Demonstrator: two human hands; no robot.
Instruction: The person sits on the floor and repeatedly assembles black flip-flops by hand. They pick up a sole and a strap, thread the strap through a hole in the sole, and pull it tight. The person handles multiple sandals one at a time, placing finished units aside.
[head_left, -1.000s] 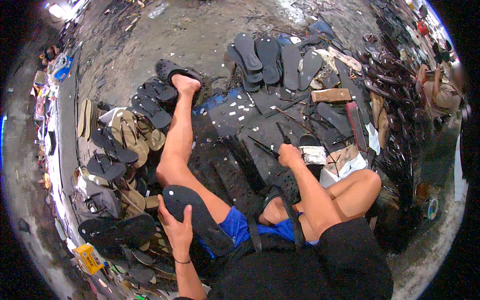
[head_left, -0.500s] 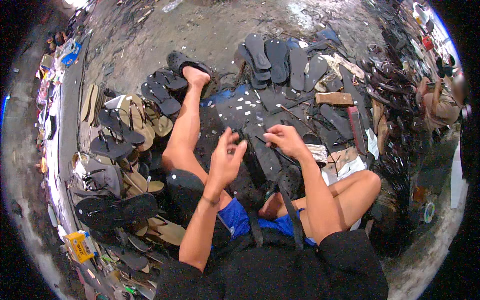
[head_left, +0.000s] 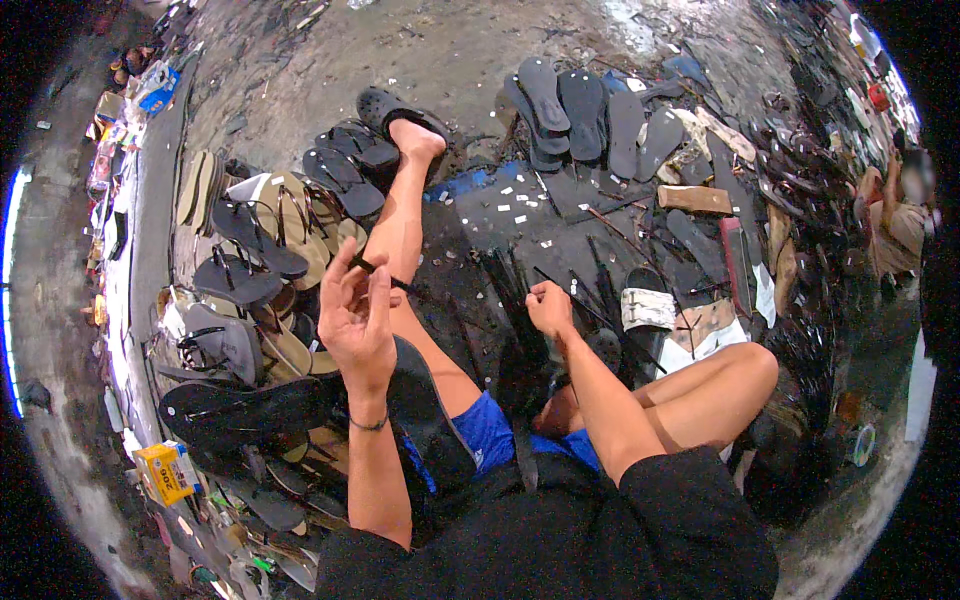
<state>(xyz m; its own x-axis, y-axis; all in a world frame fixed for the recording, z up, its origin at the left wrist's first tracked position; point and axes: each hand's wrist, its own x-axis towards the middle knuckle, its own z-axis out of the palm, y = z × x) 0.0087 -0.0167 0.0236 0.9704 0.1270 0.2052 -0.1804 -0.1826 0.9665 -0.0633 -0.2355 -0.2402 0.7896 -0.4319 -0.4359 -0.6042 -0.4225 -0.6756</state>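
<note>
My left hand [head_left: 357,335] is raised over my outstretched leg, with a thin black sandal strap [head_left: 405,287] caught between the thumb and fingers. Over the middle of the floor, my right hand [head_left: 550,308] has its fingers closed together in a pinch. What it holds, if anything, is hidden. Close to it lie several long black straps [head_left: 508,285] in a bunch. A dark sandal sole [head_left: 425,400] rests on my lap, just right of my left wrist.
Finished-looking flip-flops [head_left: 240,280] crowd the left side. Beyond the straps lie grey soles [head_left: 625,135], a wooden block [head_left: 695,200] and a sandal with a white band [head_left: 648,309]. A yellow box [head_left: 165,473] stands lower left. Another person [head_left: 895,220] sits far right.
My left hand has moved left, and a black strap now shows in it. My right hand has drawn slightly lower, its fingers closing together. The whole view has shifted a little.
</note>
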